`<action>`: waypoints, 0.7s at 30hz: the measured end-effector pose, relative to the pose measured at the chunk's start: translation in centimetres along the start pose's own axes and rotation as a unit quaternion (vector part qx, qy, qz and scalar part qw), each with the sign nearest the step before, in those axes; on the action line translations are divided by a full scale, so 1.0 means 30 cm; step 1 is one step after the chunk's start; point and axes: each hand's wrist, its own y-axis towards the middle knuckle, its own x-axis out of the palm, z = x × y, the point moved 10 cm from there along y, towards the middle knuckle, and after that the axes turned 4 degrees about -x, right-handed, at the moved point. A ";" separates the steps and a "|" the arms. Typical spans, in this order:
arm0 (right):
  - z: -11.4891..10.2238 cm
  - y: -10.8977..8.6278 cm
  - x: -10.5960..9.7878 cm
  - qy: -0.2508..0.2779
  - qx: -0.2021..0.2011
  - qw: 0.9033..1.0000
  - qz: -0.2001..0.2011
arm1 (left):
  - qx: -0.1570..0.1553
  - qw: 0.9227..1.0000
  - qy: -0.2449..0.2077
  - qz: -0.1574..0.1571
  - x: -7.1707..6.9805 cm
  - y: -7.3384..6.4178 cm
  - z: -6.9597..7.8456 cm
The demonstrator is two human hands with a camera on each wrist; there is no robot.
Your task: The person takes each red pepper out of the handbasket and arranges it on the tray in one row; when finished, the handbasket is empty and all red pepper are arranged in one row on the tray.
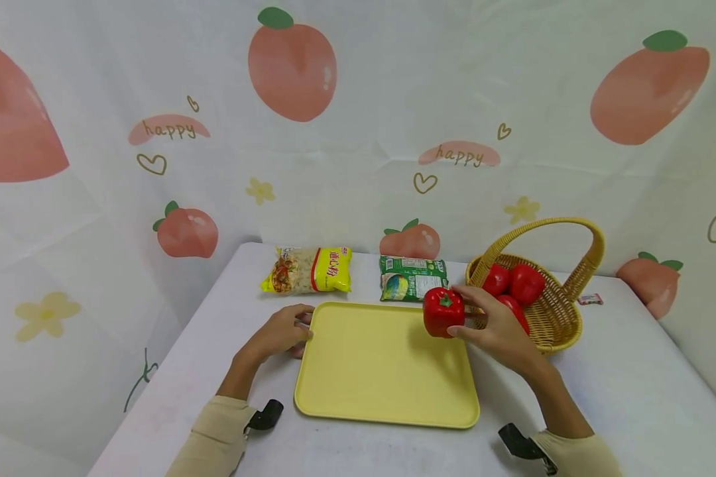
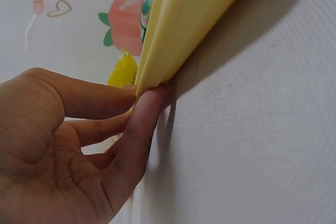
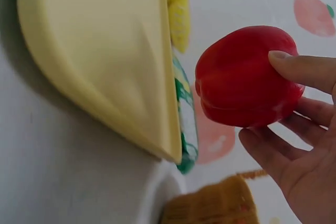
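My right hand [image 1: 495, 328] grips a red bell pepper [image 1: 443, 311], its green stem facing up, above the right back corner of a yellow tray [image 1: 382, 371]. In the right wrist view the thumb lies on one side of the pepper [image 3: 247, 77] and the other fingers reach round beneath it. The left hand [image 1: 283, 331] pinches the tray's left edge near its back corner. Thumb and fingers close on that rim [image 2: 152, 77] in the left wrist view. More red peppers [image 1: 526, 285] sit in a wicker basket [image 1: 557, 328] just behind the right hand.
A yellow food packet [image 1: 307, 270] lies behind the tray at the left, and a green packet [image 1: 413, 277] lies behind it towards the right. The basket's tall handle [image 1: 596, 248] arches upward. A small pink wrapped piece [image 1: 591, 299] lies right of the basket. A printed cloth hangs behind the table.
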 end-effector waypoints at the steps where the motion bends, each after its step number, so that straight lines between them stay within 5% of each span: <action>1: 0.000 0.007 0.014 0.007 -0.002 1.000 -0.004 | 0.000 1.000 0.000 0.000 0.000 0.000 0.001; 21: -0.102 0.106 0.267 0.084 -0.028 0.994 -0.065 | -0.013 1.000 -0.009 0.000 0.002 -0.006 0.000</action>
